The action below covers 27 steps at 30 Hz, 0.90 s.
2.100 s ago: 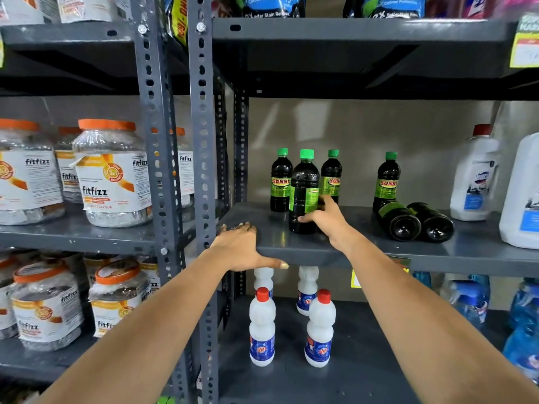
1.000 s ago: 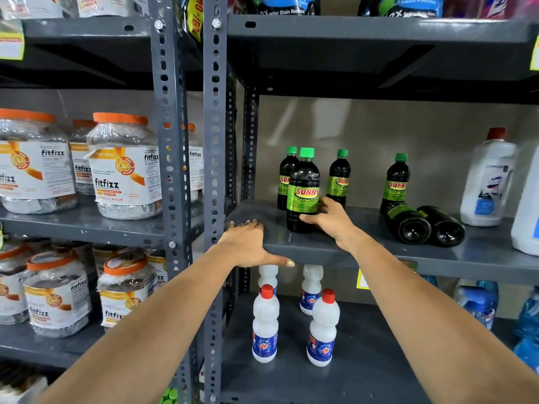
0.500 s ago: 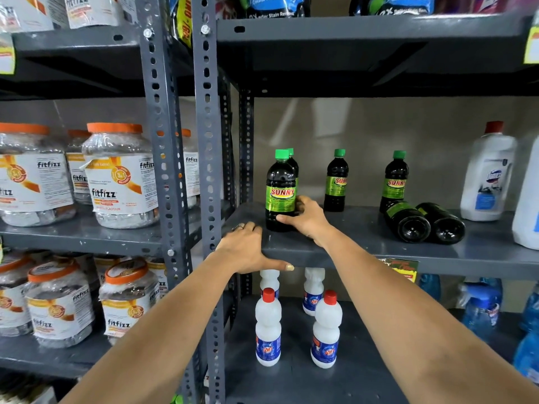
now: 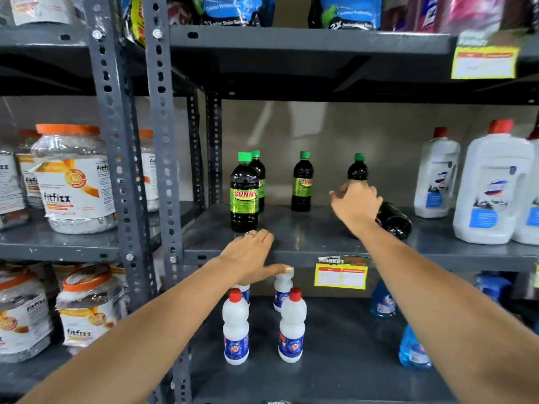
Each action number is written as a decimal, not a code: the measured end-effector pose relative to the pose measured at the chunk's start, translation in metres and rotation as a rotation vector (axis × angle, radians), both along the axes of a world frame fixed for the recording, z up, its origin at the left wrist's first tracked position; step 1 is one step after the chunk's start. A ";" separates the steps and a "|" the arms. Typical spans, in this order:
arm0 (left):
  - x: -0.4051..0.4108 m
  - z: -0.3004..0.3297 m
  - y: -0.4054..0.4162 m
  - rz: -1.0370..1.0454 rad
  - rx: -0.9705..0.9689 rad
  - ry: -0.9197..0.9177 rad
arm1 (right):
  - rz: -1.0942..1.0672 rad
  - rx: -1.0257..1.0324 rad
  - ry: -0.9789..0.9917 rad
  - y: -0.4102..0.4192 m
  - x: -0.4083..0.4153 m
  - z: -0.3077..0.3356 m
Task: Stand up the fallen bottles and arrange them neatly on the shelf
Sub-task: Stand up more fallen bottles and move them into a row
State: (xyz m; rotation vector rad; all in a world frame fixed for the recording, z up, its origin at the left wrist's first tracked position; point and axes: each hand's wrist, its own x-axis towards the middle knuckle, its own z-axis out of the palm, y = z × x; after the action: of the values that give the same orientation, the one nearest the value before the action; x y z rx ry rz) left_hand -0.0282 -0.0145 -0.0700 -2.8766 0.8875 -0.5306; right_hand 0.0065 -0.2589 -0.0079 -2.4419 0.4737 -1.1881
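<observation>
Dark bottles with green caps and green SUNNY labels stand on the grey middle shelf (image 4: 306, 246). One upright bottle (image 4: 243, 193) is at the front left, with another (image 4: 259, 176) close behind it. A third (image 4: 302, 185) stands further right, and a fourth (image 4: 358, 170) is partly hidden by my right hand (image 4: 355, 204). That hand hovers with fingers spread and nothing in it, just left of a fallen bottle (image 4: 393, 220) lying on its side. My left hand (image 4: 250, 258) rests flat on the shelf's front edge.
Large white jugs (image 4: 493, 191) with red caps fill the right of the shelf. White red-capped bottles (image 4: 235, 330) and blue bottles (image 4: 412, 348) stand on the shelf below. Fitfizz jars (image 4: 73, 182) occupy the left rack behind perforated uprights (image 4: 162, 170). A shelf overhead limits height.
My right hand let go of the front-left bottle, which now stands near the shelf's left end, and swung right toward the fallen bottles. My left hand stayed on the shelf edge.
</observation>
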 end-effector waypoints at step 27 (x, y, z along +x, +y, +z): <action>0.031 0.009 -0.029 0.093 -0.064 0.317 | 0.581 0.703 0.043 -0.010 0.024 -0.037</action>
State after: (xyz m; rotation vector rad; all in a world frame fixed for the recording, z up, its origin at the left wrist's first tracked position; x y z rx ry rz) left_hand 0.0030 -0.0432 -0.0612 -3.0957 0.7782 -0.0964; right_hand 0.0309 -0.2688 -0.0450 -1.8023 0.1291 -0.5854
